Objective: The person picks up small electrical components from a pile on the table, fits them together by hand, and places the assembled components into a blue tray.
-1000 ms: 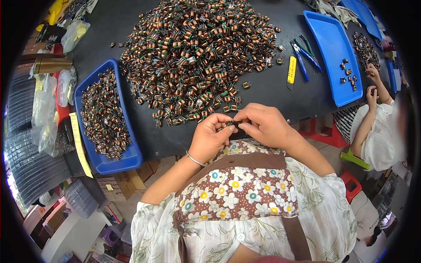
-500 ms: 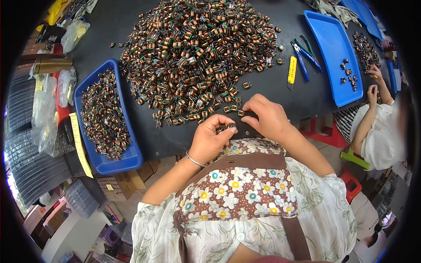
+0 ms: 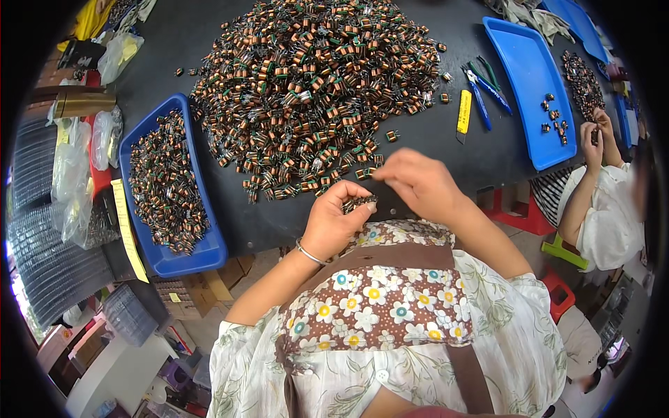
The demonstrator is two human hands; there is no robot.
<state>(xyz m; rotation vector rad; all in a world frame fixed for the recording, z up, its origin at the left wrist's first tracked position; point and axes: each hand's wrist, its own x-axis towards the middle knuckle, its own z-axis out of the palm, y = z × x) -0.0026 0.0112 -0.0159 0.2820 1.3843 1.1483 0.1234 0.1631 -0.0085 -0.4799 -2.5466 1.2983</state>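
Small, dark wire-wound coils sit bunched and partly hidden in the left hand. Copper-wound coils with green ends lie jumbled just beside the right hand.

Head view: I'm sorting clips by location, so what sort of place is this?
Likely a small-parts workshop: a large heap of copper-coloured components on a dark table, a blue tray of similar ones, and blue-handled pliers.

Small-parts assembly workshop
A dark bench carries heaped copper-wound coils, cutting pliers and blue plastic trays; at right, a co-worker sits.
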